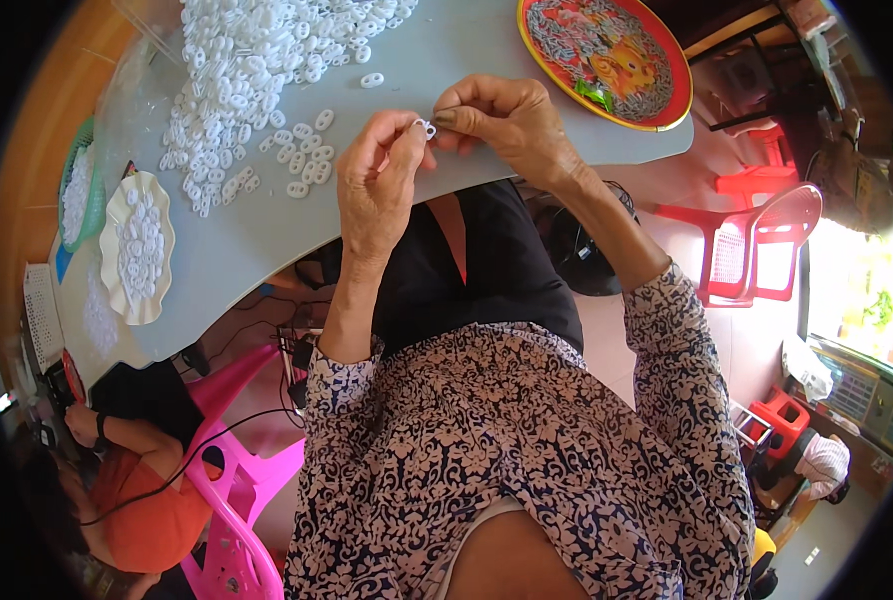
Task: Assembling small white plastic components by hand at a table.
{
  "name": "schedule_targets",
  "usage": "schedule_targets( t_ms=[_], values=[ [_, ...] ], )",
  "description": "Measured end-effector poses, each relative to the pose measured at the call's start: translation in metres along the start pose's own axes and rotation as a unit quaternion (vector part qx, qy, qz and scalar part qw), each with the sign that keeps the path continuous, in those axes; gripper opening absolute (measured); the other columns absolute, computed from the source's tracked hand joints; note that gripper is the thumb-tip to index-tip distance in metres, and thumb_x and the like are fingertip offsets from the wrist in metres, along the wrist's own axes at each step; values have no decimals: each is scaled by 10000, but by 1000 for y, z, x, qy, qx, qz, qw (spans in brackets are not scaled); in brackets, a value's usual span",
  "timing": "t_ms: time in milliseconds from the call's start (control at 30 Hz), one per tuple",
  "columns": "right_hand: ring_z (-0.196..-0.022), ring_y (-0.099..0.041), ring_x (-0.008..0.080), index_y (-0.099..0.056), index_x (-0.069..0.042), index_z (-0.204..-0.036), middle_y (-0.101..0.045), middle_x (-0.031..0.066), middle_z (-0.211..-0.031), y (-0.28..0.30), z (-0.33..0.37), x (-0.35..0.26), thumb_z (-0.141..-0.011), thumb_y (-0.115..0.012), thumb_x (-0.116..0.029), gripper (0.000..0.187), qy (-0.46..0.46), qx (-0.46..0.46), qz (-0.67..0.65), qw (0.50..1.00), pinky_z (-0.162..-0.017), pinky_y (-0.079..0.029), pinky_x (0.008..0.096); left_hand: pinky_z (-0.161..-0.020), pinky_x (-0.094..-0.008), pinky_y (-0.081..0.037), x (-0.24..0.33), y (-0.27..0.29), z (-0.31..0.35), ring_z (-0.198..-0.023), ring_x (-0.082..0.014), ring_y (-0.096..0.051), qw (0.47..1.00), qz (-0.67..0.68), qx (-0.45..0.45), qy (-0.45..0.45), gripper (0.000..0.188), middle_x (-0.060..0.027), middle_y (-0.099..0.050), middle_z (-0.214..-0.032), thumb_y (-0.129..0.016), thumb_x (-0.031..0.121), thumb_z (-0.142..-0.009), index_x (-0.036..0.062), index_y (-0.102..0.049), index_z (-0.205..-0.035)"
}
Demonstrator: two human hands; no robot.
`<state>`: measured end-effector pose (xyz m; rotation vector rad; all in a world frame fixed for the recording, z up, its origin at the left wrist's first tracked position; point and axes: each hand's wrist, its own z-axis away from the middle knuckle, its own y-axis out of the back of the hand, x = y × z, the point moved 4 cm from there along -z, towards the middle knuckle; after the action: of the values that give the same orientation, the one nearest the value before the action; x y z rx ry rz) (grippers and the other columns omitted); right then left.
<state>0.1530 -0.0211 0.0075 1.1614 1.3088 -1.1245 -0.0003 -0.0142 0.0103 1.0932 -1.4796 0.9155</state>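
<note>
Above the near edge of the grey table (pixel 457 45), both my hands are raised close together. My left hand (pixel 377 190) pinches a small white oval plastic piece with two holes (pixel 428 129) between thumb and fingertips. Thumb and forefinger of my right hand (pixel 517 125) are pressed together right beside that piece; whatever they hold is too small to make out. To the left of my hands lie several loose white pieces (pixel 317 153), and a large heap of the same white pieces (pixel 237 70) spreads behind them.
A red round tray (pixel 681 70) of small grey metallic bits stands at the back right. On the left are a cream wavy-edged dish (pixel 170 238) and a green basket (pixel 71 172), both holding white pieces. A person in orange (pixel 152 510) sits lower left, by a pink chair (pixel 257 470).
</note>
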Motion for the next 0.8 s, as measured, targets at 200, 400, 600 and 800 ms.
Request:
schedule_targets(
  t_ms=[200,400,600,800],
  values=[
    [-699,-563,68,-651,-16,-893,-626,10,-745,2,2,2,-854,-649,-127,117,27,22,-25,999,-667,-474,207,-578,-206,-406,-3,-5,-1,-644,-70,-518,1000,-14,7,15,118,-18,-572,-738,-540,108,-884,-5,-575,-882],
    [-690,-545,65,-624,-19,-959,-613,-2,-773,-2,2,4,-843,-659,-101,146,28,45,-102,993,-668,-474,210,-581,-205,-419,-2,-6,0,-644,-68,-516,1000,-11,4,11,118,-22,-572,-733,-541,107,-885,-7,-570,-887],
    [-702,-555,66,-614,-9,-978,-623,10,-788,-5,3,5,-843,-653,-78,157,31,58,-115,991,-674,-486,216,-577,-202,-424,-2,-7,0,-640,-69,-517,1000,0,10,8,109,-22,-572,-735,-535,94,-890,-11,-564,-888],
    [-723,-570,72,-610,-3,-991,-639,24,-817,-6,4,3,-838,-656,-66,171,43,71,-112,990,-681,-494,222,-570,-202,-423,-2,-8,0,-637,-67,-517,1000,-13,9,4,105,-20,-571,-735,-522,87,-897,-11,-560,-885]
  ],
)
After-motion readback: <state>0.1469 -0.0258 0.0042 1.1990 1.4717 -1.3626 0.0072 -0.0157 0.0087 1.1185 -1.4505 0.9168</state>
